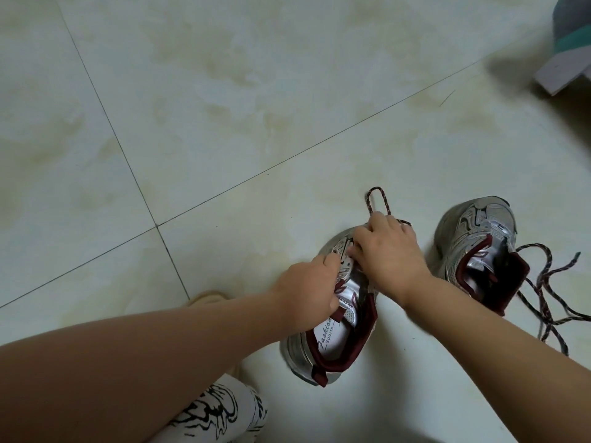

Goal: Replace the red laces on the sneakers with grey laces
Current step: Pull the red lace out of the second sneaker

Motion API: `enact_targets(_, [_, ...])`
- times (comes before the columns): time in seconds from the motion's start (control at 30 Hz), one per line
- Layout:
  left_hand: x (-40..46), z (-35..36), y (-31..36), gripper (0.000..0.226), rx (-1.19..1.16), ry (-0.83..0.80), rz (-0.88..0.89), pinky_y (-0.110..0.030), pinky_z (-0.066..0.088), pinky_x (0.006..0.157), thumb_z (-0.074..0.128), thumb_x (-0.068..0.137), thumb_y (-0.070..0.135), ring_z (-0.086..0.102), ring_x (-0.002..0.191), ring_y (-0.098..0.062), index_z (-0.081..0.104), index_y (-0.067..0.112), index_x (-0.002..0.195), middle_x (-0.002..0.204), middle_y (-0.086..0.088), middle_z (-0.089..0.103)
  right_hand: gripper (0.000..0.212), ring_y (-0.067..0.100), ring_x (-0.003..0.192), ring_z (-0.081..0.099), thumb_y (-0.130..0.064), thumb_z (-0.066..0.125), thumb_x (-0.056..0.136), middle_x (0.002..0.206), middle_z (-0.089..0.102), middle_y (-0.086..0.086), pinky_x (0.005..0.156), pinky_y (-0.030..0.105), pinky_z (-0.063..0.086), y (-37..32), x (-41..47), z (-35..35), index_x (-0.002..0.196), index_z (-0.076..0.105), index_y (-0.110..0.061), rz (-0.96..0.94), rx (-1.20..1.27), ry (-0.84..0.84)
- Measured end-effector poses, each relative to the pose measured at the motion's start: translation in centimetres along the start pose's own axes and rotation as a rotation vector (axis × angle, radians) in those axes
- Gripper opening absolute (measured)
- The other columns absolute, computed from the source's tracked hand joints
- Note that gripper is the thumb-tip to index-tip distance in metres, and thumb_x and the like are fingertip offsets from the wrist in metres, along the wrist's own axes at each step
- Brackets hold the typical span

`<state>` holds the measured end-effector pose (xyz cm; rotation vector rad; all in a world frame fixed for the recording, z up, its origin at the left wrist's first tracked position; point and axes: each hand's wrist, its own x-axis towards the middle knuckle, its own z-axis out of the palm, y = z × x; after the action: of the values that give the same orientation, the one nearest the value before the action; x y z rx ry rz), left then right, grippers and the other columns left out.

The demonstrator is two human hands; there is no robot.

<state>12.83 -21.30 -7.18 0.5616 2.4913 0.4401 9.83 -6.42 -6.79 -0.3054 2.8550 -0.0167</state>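
Note:
A silver sneaker with dark red lining (339, 340) stands on the tiled floor, toe pointing away from me. My left hand (307, 292) grips its left side near the eyelets. My right hand (390, 251) is curled over the toe end and holds a red patterned lace (377, 199), whose loop sticks out beyond my fingers. A second silver sneaker (479, 247) stands to the right with no lace in its eyelets. A loose red lace (543, 295) lies tangled on the floor beside it. No grey lace shows.
Pale marbled floor tiles (224, 107) stretch ahead and to the left. A grey and teal object (569, 49) sits at the top right corner. My knee in black-and-white patterned fabric (217, 414) is at the bottom, with a beige slipper (208, 297) near it.

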Motion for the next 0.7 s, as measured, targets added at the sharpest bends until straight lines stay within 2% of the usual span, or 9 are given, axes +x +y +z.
enact_targets(0.1, [0.0, 0.0, -0.1, 0.024, -0.011, -0.01, 0.009, -0.036, 0.034, 0.063, 0.049, 0.083, 0.019, 0.052, 0.081, -0.035, 0.036, 0.011, 0.101, 0.103, -0.013, 0.051, 0.028, 0.032, 0.097, 0.045, -0.027, 0.043, 0.095, 0.102, 0.05, 0.014, 0.08, 0.039, 0.033, 0.6, 0.6, -1.2, 0.096, 0.058, -0.004, 0.11, 0.168, 0.248])
enact_targets(0.17, [0.0, 0.1, -0.2, 0.023, -0.026, -0.008, 0.008, -0.036, 0.034, 0.062, 0.049, 0.082, 0.019, 0.048, 0.075, -0.031, 0.036, 0.011, 0.1, 0.101, -0.012, 0.051, 0.026, 0.031, 0.087, 0.045, -0.022, 0.043, 0.096, 0.092, 0.049, 0.016, 0.076, 0.037, 0.03, 1.6, 0.9, -2.6, 0.086, 0.056, -0.001, 0.279, 0.395, 0.459])
enact_targets(0.23, [0.0, 0.1, -0.3, 0.024, -0.031, -0.003, 0.01, -0.036, 0.033, 0.062, 0.049, 0.082, 0.019, 0.047, 0.074, -0.03, 0.037, 0.011, 0.101, 0.101, -0.012, 0.051, 0.025, 0.024, 0.079, 0.038, -0.018, 0.039, 0.096, 0.081, 0.044, 0.01, 0.07, 0.03, 0.024, 3.2, 1.3, -4.4, 0.076, 0.048, -0.006, 0.481, 0.638, 0.661])
enact_targets(0.3, [0.0, 0.2, -0.4, 0.024, -0.029, -0.001, 0.009, -0.035, 0.033, 0.062, 0.049, 0.082, 0.02, 0.05, 0.075, -0.032, 0.037, 0.011, 0.101, 0.101, -0.012, 0.051, 0.026, 0.019, 0.075, 0.036, -0.018, 0.036, 0.095, 0.069, 0.039, 0.0, 0.062, 0.024, 0.021, 4.8, 1.9, -6.0, 0.07, 0.04, -0.01, 0.614, 0.783, 0.744])
enact_targets(0.4, [0.0, 0.3, -0.5, 0.024, -0.042, -0.003, 0.0, -0.034, 0.033, 0.062, 0.049, 0.081, 0.02, 0.043, 0.072, -0.027, 0.036, 0.013, 0.099, 0.1, -0.011, 0.051, 0.009, 0.024, 0.073, 0.044, -0.018, 0.042, 0.092, 0.072, 0.047, -0.001, 0.061, 0.028, 0.026, 5.2, 1.4, -6.0, 0.089, 0.047, -0.011, 0.582, 0.739, 0.488])
enact_targets(0.47, [0.0, 0.3, -0.5, 0.022, -0.055, -0.001, 0.001, -0.034, 0.032, 0.062, 0.049, 0.081, 0.021, 0.04, 0.07, -0.025, 0.032, 0.016, 0.094, 0.098, -0.01, 0.051, 0.009, 0.026, 0.07, 0.051, -0.011, 0.046, 0.091, 0.082, 0.057, 0.004, 0.065, 0.031, 0.038, 4.4, 0.2, -4.8, 0.099, 0.05, -0.015, 0.417, 0.706, 0.26])
enact_targets(0.57, [0.0, 0.3, -0.6, 0.025, -0.066, 0.017, 0.004, -0.033, 0.031, 0.062, 0.05, 0.081, 0.022, 0.038, 0.068, -0.024, 0.026, 0.02, 0.088, 0.09, -0.006, 0.047, 0.005, 0.022, 0.078, 0.056, -0.018, 0.051, 0.092, 0.093, 0.06, 0.003, 0.071, 0.032, 0.043, 3.0, -1.8, -2.5, 0.092, 0.056, -0.019, 0.151, 0.531, -0.097])
enact_targets(0.63, [0.0, 0.4, -0.7, 0.025, -0.077, 0.041, 0.001, -0.032, 0.03, 0.061, 0.05, 0.081, 0.024, 0.038, 0.068, -0.024, 0.026, 0.02, 0.087, 0.083, -0.001, 0.041, 0.009, 0.024, 0.088, 0.056, -0.028, 0.054, 0.091, 0.097, 0.059, 0.002, 0.071, 0.031, 0.039, 2.5, -2.8, -1.3, 0.092, 0.053, -0.019, 0.08, 0.424, -0.206])
enact_targets(0.7, [0.0, 0.6, -0.7, 0.024, -0.09, 0.063, -0.005, -0.031, 0.03, 0.061, 0.05, 0.081, 0.026, 0.04, 0.068, -0.023, 0.027, 0.02, 0.086, 0.079, 0.001, 0.039, 0.015, 0.026, 0.089, 0.055, -0.031, 0.055, 0.09, 0.097, 0.06, 0.005, 0.068, 0.031, 0.036, 2.3, -3.2, -0.8, 0.095, 0.048, -0.017, 0.093, 0.395, -0.191])
